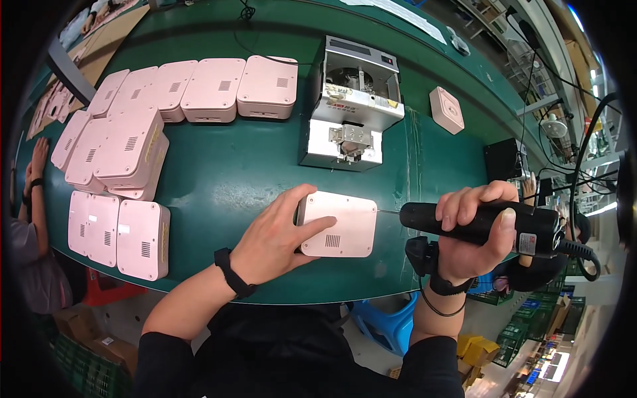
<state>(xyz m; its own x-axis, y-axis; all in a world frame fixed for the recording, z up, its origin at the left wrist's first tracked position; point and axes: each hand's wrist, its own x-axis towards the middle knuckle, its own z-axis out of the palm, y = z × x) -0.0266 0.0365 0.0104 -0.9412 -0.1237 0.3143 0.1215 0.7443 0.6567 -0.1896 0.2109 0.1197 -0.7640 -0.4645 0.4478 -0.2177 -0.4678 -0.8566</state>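
A pale pink plastic box with a vent grille and corner holes lies on the green table in front of me. My left hand grips its left side, thumb across the top face and fingers around the far edge. In my right hand is a black corded electric screwdriver, held almost level with my fingers wrapped around it. Its thin bit points left and ends by the box's right edge, near the far corner. Whether the tip touches a screw cannot be made out.
Several pink boxes stand in rows and stacks at the left. A screw feeder machine sits beyond my work, with another pink box to its right. A co-worker's hands rest at the far left edge. A blue stool is below the table.
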